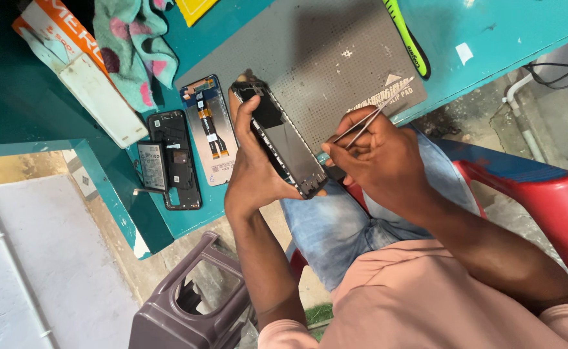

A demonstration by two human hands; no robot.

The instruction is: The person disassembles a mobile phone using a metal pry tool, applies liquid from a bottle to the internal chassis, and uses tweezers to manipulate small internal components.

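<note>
Left hand [253, 169] is closed around the phone frame [283, 139], thumb on the near long edge, fingers wrapped behind. Right hand [376, 155] is closed on the tweezers [369, 119], pinched near their middle; their points are hidden behind the hand and cannot be placed.

The frame is held in the air, over the person's lap and the desk [12, 97] edge, not resting on anything. Its long axis runs diagonally, from the upper end over the grey mat [323, 58] down to the lower corner by the right hand's knuckles. The right hand sits just beside that lower end, to the frame's right; the left hand holds the mid-length from the opposite side. The right hand is the nearer to the lower corner.

Outward, on the desk left of the left hand: a display panel [208, 129], a back shell [175, 160], a battery [151, 167]. Farther off lie a cloth [135, 45] and a green tool [405, 35].
</note>
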